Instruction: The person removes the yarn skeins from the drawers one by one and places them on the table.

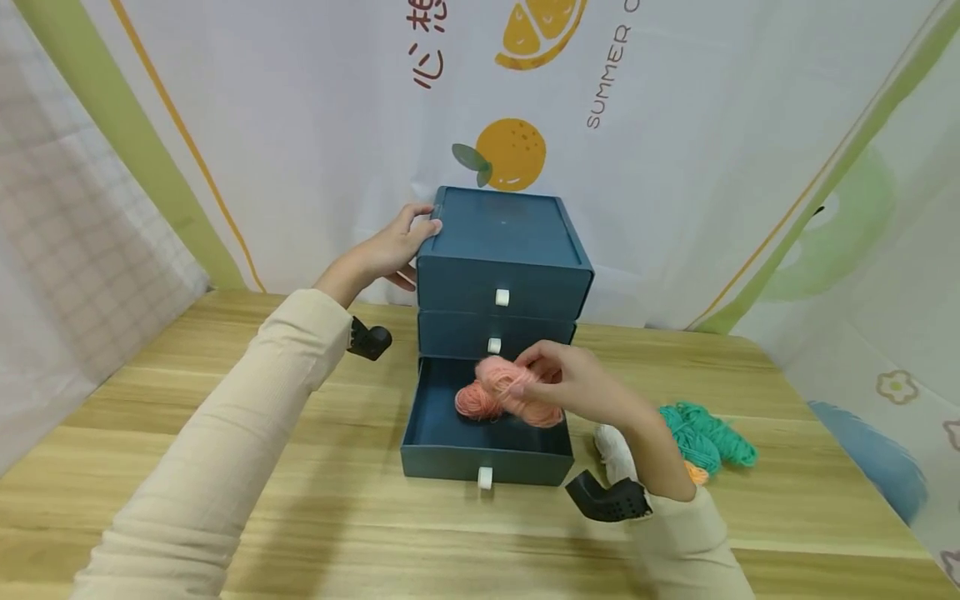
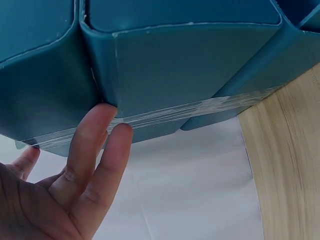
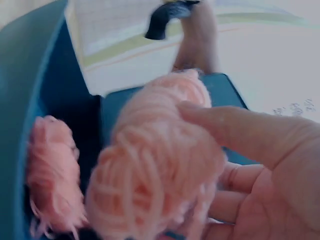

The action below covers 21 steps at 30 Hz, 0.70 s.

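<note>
My right hand (image 1: 581,383) pinches a pink skein of yarn (image 1: 517,390) between thumb and fingers, over the pulled-out bottom drawer (image 1: 487,461). In the right wrist view, the thumb lies across the skein's upper side and several fingers are behind it. A second, coral-pink skein (image 3: 54,175) lies inside the drawer, partly covered by the held one in the head view. My left hand (image 1: 397,244) rests against the left side of the dark blue drawer cabinet (image 1: 502,225), thumb at its top edge. Its fingertips (image 2: 120,135) touch the side wall near a strip of clear tape.
Green yarn (image 1: 708,435), a bit of orange yarn (image 1: 696,473) and a white skein (image 1: 615,452) lie on the wooden table (image 1: 322,500) right of the drawer, partly behind my right arm. A printed white curtain (image 1: 315,125) hangs close behind the cabinet. The two upper drawers are closed.
</note>
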Available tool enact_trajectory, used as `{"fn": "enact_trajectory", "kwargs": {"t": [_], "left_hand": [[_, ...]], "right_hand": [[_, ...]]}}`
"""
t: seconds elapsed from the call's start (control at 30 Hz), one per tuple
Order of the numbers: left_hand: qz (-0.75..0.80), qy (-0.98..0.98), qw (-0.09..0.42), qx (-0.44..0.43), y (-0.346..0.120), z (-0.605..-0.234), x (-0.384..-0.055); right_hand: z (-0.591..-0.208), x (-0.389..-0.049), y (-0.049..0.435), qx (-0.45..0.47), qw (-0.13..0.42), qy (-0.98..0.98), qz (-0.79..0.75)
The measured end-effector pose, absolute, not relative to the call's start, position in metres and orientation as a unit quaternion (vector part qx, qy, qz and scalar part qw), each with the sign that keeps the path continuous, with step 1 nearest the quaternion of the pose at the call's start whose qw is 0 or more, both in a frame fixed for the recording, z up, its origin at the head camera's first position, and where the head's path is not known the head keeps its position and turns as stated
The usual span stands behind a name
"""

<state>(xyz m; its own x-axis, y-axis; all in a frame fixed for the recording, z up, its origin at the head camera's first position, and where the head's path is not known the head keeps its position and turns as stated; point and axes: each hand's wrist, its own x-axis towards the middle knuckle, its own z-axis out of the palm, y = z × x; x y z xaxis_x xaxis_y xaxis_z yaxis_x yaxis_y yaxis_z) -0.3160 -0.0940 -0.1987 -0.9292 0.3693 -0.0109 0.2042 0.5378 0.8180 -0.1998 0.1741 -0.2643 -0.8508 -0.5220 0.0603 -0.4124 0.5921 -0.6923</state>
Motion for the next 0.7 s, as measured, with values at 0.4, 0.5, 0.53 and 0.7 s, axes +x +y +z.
{"fn": "enact_trajectory", "kwargs": {"t": [0.4, 0.5, 0.53, 0.7], "left_hand": [[0.446, 0.876, 0.09, 0.159, -0.092, -0.203, -0.315], [0.444, 0.877, 0.089, 0.162, -0.092, -0.203, -0.315], [0.444, 0.877, 0.087, 0.162, -0.091, -0.203, -0.315], [0.445, 0.877, 0.081, 0.161, -0.091, -0.201, -0.315]], "right_hand": [[-0.259, -0.187, 0.273, -0.14, 0.026, 0.899, -0.413], [-0.262, -0.182, 0.302, -0.101, 0.009, 0.914, -0.392], [-0.263, -0.181, 0.311, -0.089, 0.004, 0.92, -0.381], [-0.274, -0.179, 0.358, -0.033, -0.034, 0.949, -0.311]]}}
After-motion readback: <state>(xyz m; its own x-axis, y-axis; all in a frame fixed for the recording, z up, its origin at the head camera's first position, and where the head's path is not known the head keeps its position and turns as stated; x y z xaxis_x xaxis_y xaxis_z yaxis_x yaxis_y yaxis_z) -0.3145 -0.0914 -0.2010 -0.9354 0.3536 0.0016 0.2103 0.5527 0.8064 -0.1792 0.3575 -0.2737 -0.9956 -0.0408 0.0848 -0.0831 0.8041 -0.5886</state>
